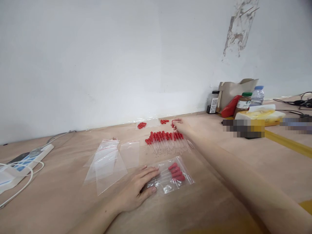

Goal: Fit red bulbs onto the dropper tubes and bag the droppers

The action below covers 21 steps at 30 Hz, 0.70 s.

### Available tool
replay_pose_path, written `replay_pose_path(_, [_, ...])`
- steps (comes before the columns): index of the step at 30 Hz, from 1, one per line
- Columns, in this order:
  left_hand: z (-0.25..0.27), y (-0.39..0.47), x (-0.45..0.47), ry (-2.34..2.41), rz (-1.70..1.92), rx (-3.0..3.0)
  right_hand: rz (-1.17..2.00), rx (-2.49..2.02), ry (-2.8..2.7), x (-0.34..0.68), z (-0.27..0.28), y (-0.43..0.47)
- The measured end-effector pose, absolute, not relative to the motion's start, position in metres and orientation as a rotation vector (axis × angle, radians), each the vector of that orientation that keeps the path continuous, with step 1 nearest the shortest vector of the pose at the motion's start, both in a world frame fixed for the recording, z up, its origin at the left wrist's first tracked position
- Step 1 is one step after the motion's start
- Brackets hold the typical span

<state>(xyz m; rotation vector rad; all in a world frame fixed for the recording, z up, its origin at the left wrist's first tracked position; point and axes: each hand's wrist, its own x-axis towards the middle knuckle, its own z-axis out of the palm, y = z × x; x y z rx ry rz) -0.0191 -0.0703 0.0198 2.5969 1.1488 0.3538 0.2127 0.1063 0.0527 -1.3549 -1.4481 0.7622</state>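
My left hand [136,187] lies with its fingers apart on the near end of a clear zip bag [165,188]. Inside that bag are several droppers with red rubber bulbs [177,172]; their thin clear tubes point toward my fingers. Farther back, my right hand [179,126] pinches the red bulb of a dropper [173,123]; most of its tube is hard to make out. Just below this hand, a row of red-bulbed droppers [163,136] lies side by side, tubes toward me. Flat empty zip bags [107,162] overlap left of the row.
By the wall lie more bagged red droppers [141,125]. A white power strip [46,151] with cables sits at the left. Toward the right stand a dark-capped bottle [213,102], a grey bag [231,92], a green-lidded jar [244,103] and a tissue pack [260,116].
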Motion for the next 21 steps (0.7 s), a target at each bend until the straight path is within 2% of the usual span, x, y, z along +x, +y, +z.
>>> replay_pose_path(6, [0.023,-0.069,-0.018,1.128,0.309,2.614,0.867,-1.023,-1.144,0.267,0.035,0.045])
replay_pose_path(12, [0.024,-0.067,-0.018,1.096,0.342,2.593,0.994,-1.083,-0.842,0.283,-0.005,0.018])
replay_pose_path(21, [0.024,-0.069,-0.017,1.088,0.361,2.585,1.219,-1.019,-0.814,0.258,-0.009,0.010])
